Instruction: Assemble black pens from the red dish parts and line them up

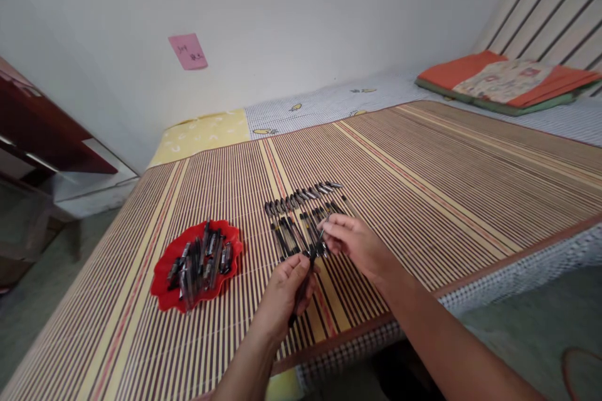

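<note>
My left hand (292, 282) is closed around a dark pen (301, 291), which slants up and to the right. At the upper end of this pen, the fingers of my right hand (345, 239) pinch a thin part with a silvery glint, too small to make out clearly. Just beyond both hands lies a row of slim pen pieces (289, 235), side by side on the striped mat (226, 338); my hands partly hide it. Behind that runs a second row of short dark pen parts (301, 197). To the left, a red scalloped dish (162, 291) holds several pens (207, 257).
The mat covers a bed with a patterned sheet (310, 114). Folded orange and green bedding (503, 81) lies at the far right, beside slatted rails (555, 6). A pink note (188, 51) is stuck on the white wall. The bed's front edge is close to my forearms.
</note>
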A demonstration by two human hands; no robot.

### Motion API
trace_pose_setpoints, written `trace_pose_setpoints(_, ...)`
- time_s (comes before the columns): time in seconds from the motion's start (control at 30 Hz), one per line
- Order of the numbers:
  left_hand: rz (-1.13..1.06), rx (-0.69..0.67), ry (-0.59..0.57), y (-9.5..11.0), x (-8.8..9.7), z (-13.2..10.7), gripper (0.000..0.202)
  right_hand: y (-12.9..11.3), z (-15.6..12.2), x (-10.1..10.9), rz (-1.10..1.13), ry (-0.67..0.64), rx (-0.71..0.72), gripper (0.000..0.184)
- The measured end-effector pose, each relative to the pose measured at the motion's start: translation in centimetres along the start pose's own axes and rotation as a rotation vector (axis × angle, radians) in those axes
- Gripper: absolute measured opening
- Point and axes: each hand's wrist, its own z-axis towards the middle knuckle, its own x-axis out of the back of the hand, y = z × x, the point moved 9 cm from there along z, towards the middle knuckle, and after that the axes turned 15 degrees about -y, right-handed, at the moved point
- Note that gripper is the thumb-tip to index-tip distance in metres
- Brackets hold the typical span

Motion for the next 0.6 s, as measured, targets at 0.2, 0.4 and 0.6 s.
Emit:
trace_pose_setpoints(0.2,0.006,-0.06,0.124,0.3,0.8,-0.1,0.038,-1.0,-1.1,5.9,0.248,0.376,0.218,0.024)
trace_pose_setpoints(0.4,-0.136,-0.322,0.375,2.6,3.4,-1.5,0.041,2.3,0.2,-2.0,0.23,0.095,0.017,0.025)
trace_pose_setpoints(0.6,-0.154,-0.33,0.41,2.6,4.6,-1.8,0.036,2.3,0.2,-3.4,0.131,0.049,0.002,0.027)
